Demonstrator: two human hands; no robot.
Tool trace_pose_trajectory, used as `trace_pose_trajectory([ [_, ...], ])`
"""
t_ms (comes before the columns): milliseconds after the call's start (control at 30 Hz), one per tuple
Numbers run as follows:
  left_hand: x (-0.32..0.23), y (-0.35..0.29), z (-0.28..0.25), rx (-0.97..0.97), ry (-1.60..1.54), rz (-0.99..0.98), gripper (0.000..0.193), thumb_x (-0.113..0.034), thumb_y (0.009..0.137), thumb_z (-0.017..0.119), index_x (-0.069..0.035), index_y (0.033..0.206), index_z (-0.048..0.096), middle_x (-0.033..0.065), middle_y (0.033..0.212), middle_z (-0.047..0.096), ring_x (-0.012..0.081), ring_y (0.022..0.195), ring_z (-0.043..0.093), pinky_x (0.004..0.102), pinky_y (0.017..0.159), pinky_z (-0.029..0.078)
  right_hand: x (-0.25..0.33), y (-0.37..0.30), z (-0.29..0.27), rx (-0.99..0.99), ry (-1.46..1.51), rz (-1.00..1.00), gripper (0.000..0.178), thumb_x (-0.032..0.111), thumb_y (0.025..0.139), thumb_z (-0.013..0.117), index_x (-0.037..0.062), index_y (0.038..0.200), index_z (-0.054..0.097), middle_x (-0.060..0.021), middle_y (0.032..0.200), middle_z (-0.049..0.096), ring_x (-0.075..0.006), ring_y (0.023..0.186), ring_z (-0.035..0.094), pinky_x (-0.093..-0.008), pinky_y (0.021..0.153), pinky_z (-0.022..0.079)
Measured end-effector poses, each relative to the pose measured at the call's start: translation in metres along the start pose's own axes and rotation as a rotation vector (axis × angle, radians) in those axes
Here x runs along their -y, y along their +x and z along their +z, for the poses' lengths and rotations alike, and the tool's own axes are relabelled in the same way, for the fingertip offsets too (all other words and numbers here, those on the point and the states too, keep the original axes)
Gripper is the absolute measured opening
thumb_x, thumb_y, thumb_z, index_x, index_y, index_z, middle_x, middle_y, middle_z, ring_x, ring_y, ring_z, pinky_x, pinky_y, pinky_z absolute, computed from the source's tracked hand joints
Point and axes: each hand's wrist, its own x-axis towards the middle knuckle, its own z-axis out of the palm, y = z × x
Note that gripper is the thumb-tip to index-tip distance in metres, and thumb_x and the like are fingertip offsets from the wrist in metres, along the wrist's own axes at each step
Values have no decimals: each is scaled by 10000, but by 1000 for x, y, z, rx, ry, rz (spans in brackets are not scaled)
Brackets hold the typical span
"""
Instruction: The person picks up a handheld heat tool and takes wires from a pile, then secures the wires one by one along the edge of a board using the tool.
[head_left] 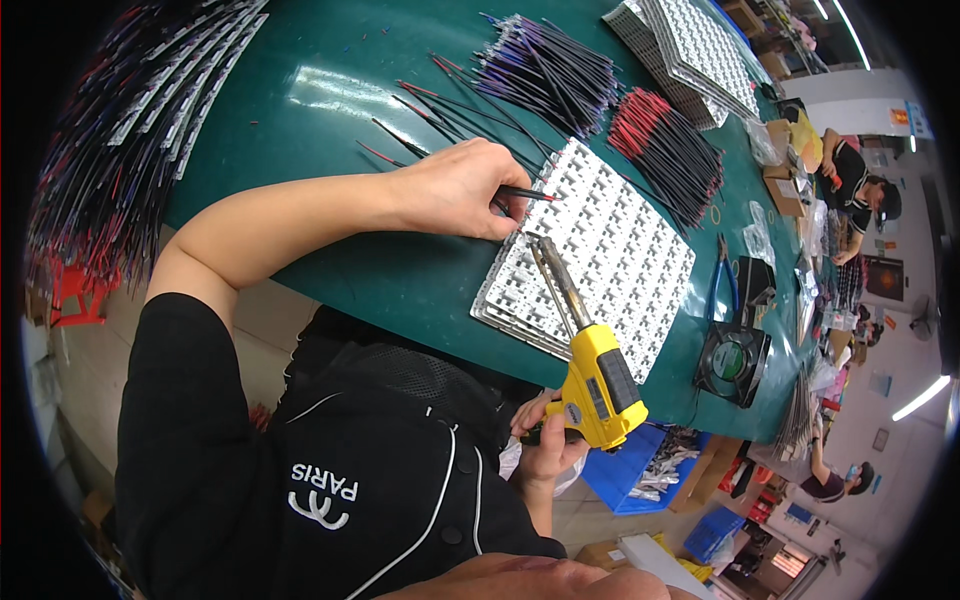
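My left hand pinches a few thin black wires at the left edge of a stack of white panels. The top panel carries rows of small raised parts. My right hand, below the table's front edge, grips a yellow soldering gun by its handle. Its metal tip and a thin feed tube reach over the panel, close to my left fingertips. Whether the tip touches a wire or the panel, I cannot tell. Loose black wires with red ends lie beyond my left hand.
Farther back lie bundles of purple-ended and red-ended wires and more white panels. Blue-handled pliers and a black fan are at right. Wired strips pile at left. A blue bin stands below the edge.
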Motion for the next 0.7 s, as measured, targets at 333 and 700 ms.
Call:
trace_pose_trajectory([
  [333,3,1,3,-23,11,10,168,-97,673,631,43,764,615,165,703,619,252,692,623,322,661,475,0,0,-2,5,-72,38,367,207,846,575,-68,1043,431,-90,601,476,-150,458,454,-260,427,402],
  [700,6,1,4,-43,38,61,140,-85,674,637,33,742,605,107,667,586,166,593,552,282,594,451,12,4,-1,-25,-25,-6,548,255,835,584,-120,1172,368,-60,552,459,-138,402,441,-246,403,389],
])
